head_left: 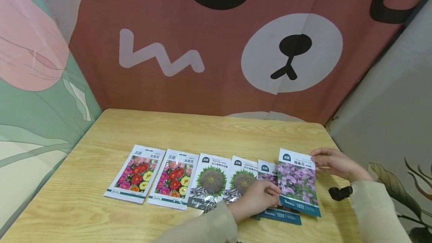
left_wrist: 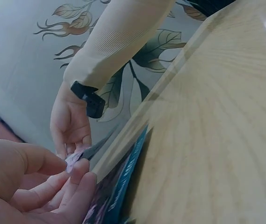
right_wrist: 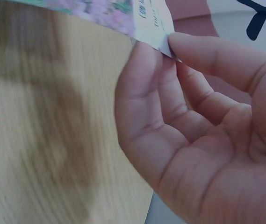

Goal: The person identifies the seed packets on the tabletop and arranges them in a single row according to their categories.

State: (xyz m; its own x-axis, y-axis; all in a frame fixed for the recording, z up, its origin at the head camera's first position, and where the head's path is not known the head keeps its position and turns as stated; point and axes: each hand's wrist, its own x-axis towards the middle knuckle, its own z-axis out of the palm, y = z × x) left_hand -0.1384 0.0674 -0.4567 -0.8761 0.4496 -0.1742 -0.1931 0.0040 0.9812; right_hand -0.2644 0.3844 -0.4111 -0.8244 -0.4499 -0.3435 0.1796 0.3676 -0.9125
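Note:
A seed packet with purple flowers [head_left: 298,183] is lifted at a tilt above the table's right part. My right hand [head_left: 339,165] pinches its upper right edge between thumb and fingers, seen close in the right wrist view. At its lower left edge my left hand [head_left: 258,198] pinches it between thumb and fingers; the left wrist view shows this edge [left_wrist: 74,161]. Partly hidden below lies a second purple-flower packet [head_left: 281,216]. Left of it are two sunflower seed packets [head_left: 212,177] [head_left: 243,179], the nearer one partly covered by my left hand.
Two packets with red, pink and yellow flowers [head_left: 136,175] [head_left: 175,179] lie at the row's left end. The packets rest on a wooden table [head_left: 189,126]. Behind it hangs a brown cloth [head_left: 222,93] with a bear face; a leaf-patterned grey cloth [head_left: 391,96] is at the right.

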